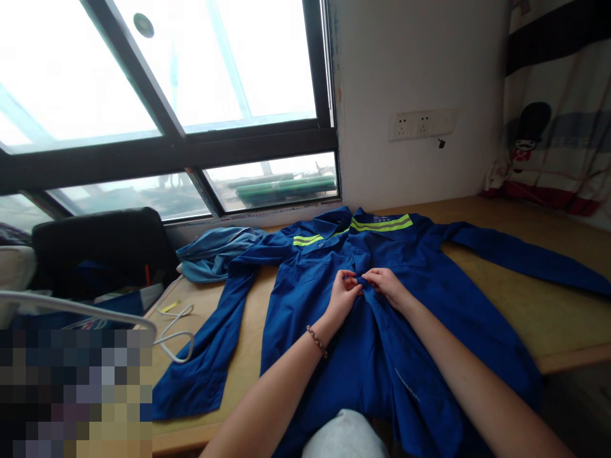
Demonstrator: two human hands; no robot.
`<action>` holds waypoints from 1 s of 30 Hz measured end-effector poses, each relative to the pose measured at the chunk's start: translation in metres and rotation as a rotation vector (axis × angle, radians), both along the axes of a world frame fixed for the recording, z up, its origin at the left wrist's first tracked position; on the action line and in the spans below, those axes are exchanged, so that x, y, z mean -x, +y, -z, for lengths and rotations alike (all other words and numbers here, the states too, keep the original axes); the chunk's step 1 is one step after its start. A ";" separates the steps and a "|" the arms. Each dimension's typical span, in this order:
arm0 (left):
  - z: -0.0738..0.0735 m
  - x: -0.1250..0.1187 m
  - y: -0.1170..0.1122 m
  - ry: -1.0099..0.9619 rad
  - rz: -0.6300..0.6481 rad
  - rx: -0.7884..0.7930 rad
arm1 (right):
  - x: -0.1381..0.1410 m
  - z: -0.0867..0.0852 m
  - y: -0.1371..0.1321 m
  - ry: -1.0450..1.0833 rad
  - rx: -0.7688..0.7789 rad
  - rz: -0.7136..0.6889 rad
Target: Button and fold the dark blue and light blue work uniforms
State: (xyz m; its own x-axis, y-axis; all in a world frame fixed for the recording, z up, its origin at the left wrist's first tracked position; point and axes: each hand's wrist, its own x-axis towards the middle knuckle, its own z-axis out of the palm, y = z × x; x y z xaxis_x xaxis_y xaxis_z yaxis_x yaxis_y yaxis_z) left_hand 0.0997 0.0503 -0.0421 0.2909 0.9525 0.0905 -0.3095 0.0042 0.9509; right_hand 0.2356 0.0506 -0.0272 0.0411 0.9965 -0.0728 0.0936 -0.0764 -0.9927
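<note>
A dark blue work jacket (305, 318) with yellow-green reflective stripes near the collar lies spread face up on a wooden table (558, 318), sleeves stretched out to both sides. My left hand (342, 294) and my right hand (386, 285) meet at the middle of its chest. Both pinch the front edge of the jacket, fingers pressed together on the cloth. A beaded bracelet sits on my left wrist.
A lighter blue garment (214, 253) lies bunched at the table's back left. White cable (177, 331) loops near the left edge. A black bag (100, 251) stands under the window. Wall sockets (420, 124) and a patterned curtain (558, 108) are at the right.
</note>
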 end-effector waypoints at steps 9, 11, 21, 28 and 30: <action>0.011 -0.001 0.024 0.349 -0.050 -0.245 | 0.012 -0.001 -0.050 -0.500 -0.127 -0.016; 0.014 -0.004 0.033 0.393 -0.041 -0.277 | 0.011 0.003 -0.061 -0.589 -0.121 -0.037; 0.014 -0.037 0.085 0.618 -0.080 -0.436 | -0.002 0.015 -0.037 -0.735 -0.093 0.120; -0.036 0.006 -0.006 0.686 -0.020 -0.370 | -0.009 0.017 -0.042 -0.022 -0.101 0.102; -0.064 0.047 -0.057 0.629 0.059 -0.375 | -0.010 0.012 -0.043 0.118 -0.013 0.164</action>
State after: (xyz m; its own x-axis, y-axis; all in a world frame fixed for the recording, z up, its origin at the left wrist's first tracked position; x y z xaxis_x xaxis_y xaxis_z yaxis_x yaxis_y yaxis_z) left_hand 0.0531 -0.0064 0.0216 0.4447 0.8716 0.2061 0.2860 -0.3562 0.8896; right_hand 0.2460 0.0080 -0.0390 0.1944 0.9781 -0.0738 -0.0363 -0.0680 -0.9970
